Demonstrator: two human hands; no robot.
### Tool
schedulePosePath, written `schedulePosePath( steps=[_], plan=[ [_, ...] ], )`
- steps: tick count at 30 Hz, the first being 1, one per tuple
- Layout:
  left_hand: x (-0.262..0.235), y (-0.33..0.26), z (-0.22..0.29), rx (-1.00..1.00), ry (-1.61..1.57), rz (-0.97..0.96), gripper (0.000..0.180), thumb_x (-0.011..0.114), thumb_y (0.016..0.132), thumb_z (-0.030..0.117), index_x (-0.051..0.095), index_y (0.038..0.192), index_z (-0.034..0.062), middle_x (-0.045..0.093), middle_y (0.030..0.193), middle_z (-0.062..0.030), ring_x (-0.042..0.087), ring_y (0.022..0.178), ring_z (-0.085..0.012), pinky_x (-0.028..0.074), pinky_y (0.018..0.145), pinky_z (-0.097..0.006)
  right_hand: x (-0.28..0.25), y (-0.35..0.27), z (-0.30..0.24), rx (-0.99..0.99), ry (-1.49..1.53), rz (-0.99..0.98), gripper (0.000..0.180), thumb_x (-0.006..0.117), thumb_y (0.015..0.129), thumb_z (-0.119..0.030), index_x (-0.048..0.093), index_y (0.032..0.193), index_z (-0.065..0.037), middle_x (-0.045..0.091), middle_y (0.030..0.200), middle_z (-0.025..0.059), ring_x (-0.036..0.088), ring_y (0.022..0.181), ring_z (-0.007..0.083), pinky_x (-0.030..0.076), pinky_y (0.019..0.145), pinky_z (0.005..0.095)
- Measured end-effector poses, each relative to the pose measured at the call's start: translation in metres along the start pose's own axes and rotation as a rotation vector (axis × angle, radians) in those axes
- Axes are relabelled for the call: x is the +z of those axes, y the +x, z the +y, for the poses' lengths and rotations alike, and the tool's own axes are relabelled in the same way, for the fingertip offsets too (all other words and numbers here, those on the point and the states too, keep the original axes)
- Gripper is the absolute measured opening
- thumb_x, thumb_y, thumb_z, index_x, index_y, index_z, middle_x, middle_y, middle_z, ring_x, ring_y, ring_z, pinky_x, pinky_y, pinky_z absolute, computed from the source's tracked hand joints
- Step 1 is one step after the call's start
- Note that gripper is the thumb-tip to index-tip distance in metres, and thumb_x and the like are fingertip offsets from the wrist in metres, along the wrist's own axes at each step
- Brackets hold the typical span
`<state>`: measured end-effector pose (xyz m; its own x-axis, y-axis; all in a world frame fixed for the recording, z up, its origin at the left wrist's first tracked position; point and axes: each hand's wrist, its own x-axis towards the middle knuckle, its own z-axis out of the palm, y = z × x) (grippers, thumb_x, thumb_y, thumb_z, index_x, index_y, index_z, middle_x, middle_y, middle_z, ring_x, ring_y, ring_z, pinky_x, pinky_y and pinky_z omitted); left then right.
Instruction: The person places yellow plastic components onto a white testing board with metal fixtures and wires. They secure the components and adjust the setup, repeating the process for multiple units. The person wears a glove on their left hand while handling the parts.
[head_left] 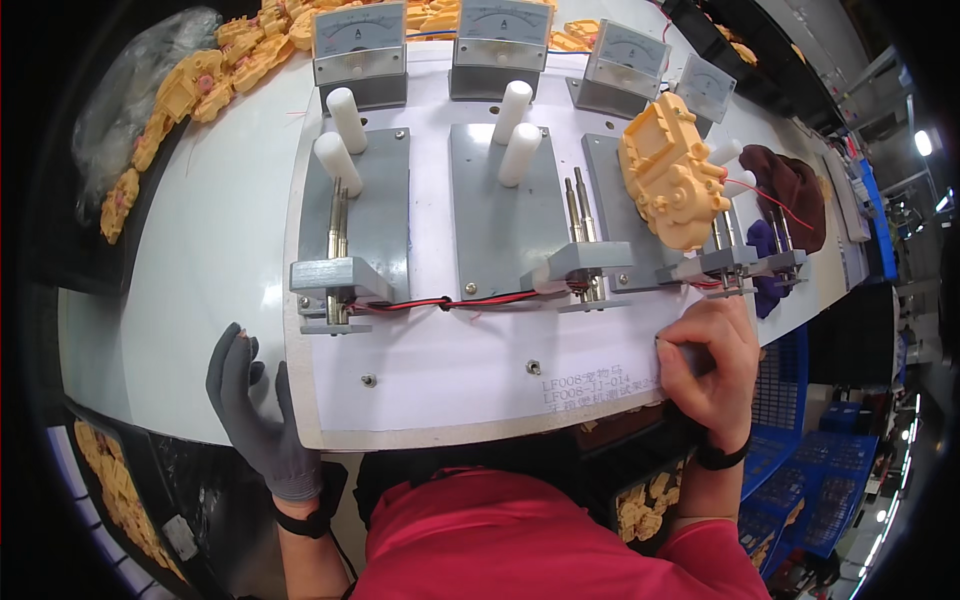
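Note:
My left hand (255,405), in a grey glove with some fingertips bare, rests beside the left front corner of the white-topped test board (430,400). Its fingers are apart and hold nothing. My right hand (712,365), ungloved, is curled at the board's right front, thumb and forefinger together; whatever lies between them is hidden. Beyond it, an orange-yellow plastic housing (672,170) with a thin red wire sits on a test fixture, over its grey plate (610,190). Two fixtures to the left show bare grey plates (505,225), white pegs (517,155) and metal probe pins (338,225).
Several analog meters (500,50) stand along the back. Similar housings (190,85) are heaped behind and left, near a clear plastic bag (150,90). Toggle switches (533,368) stick up at the front. Red and black wires (450,302) link the fixtures. Blue crates (810,490) are at right.

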<state>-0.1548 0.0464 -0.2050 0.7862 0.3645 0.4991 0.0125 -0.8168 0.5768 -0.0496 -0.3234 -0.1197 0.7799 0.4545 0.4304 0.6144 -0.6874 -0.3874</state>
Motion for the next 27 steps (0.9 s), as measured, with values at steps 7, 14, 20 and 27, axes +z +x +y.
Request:
schedulePosePath(
  steps=[7, 14, 20, 27],
  plan=[
    [0.002, 0.0036, 0.0084, 0.016, -0.023, 0.046, 0.049, 0.062, 0.088, -0.002, 0.051, 0.136, 0.0044, 0.052, 0.139, -0.0144, 0.058, 0.115, -0.0251, 0.047, 0.09, -0.036, 0.0024, 0.0002, -0.0008, 0.023, 0.015, 0.029, 0.016, 0.075, 0.069, -0.004, 0.065, 0.081, -0.01, 0.061, 0.078, 0.0037, 0.055, 0.077, 0.0248, 0.041, 0.073, 0.0363],
    [0.0023, 0.0042, 0.008, 0.012, -0.028, 0.047, 0.05, 0.062, 0.089, -0.002, 0.051, 0.137, 0.0042, 0.052, 0.139, -0.0146, 0.058, 0.115, -0.0253, 0.047, 0.09, -0.036, 0.0015, 0.0012, -0.0016, 0.021, 0.011, 0.022, 0.016, 0.075, 0.069, -0.003, 0.065, 0.08, -0.009, 0.061, 0.078, 0.0039, 0.055, 0.077, 0.0253, 0.041, 0.074, 0.0368],
    [0.0023, 0.0029, 0.0069, 0.031, -0.02, 0.051, 0.049, 0.061, 0.089, -0.003, 0.051, 0.137, 0.0042, 0.051, 0.139, -0.0146, 0.058, 0.115, -0.0248, 0.047, 0.09, -0.036, 0.003, 0.0011, -0.0017, 0.022, 0.014, 0.036, 0.016, 0.075, 0.069, -0.004, 0.065, 0.08, -0.009, 0.061, 0.078, 0.0041, 0.055, 0.077, 0.0257, 0.042, 0.074, 0.037],
    [0.0012, 0.0033, 0.0076, 0.015, -0.025, 0.021, 0.051, 0.061, 0.089, -0.003, 0.05, 0.138, 0.0047, 0.051, 0.139, -0.0149, 0.057, 0.116, -0.0257, 0.047, 0.09, -0.036, 0.002, -0.0006, -0.0004, 0.026, 0.0, 0.029, 0.016, 0.075, 0.069, -0.005, 0.065, 0.08, -0.009, 0.061, 0.078, 0.0043, 0.055, 0.077, 0.0256, 0.042, 0.074, 0.0372]
  ],
)
